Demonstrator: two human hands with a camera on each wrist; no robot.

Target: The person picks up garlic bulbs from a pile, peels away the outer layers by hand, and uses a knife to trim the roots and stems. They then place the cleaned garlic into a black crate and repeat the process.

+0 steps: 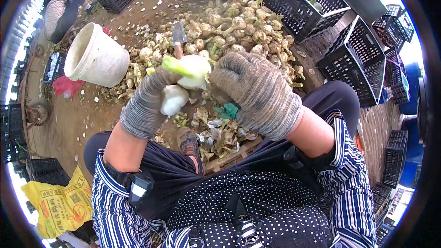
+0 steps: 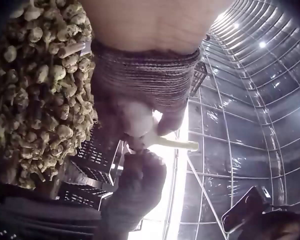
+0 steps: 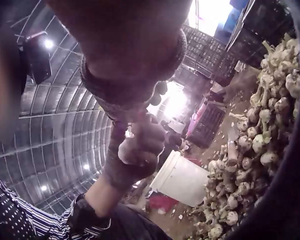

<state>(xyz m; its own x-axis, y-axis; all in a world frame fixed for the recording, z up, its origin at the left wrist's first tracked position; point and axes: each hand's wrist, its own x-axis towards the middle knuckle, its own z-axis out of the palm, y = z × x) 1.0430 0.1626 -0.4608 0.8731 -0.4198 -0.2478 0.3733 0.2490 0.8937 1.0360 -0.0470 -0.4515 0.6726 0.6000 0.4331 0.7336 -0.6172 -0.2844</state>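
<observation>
My gloved left hand (image 1: 149,94) holds two white garlic bulbs. The upper garlic bulb (image 1: 195,68) has a pale green stem that points left. A second garlic bulb (image 1: 174,100) sits lower, against the palm side. On the right, my gloved right hand (image 1: 255,87) has its fingers curled at the upper bulb's side, pinching at its outer skin; the fingertips are hidden in the head view. Below that hand shows a scrap of green material (image 1: 227,110). In the left wrist view both hands meet around the bulb, its stem (image 2: 177,144) sticking out.
A heap of unpeeled garlic (image 1: 239,23) lies ahead, with a wooden-handled metal blade (image 1: 178,39) at its near side. A white bucket (image 1: 103,57) stands left. Black crates (image 1: 353,59) line the right. Loose skins (image 1: 225,140) lie by the sandalled foot (image 1: 188,144). Another person (image 1: 62,14) is at far left.
</observation>
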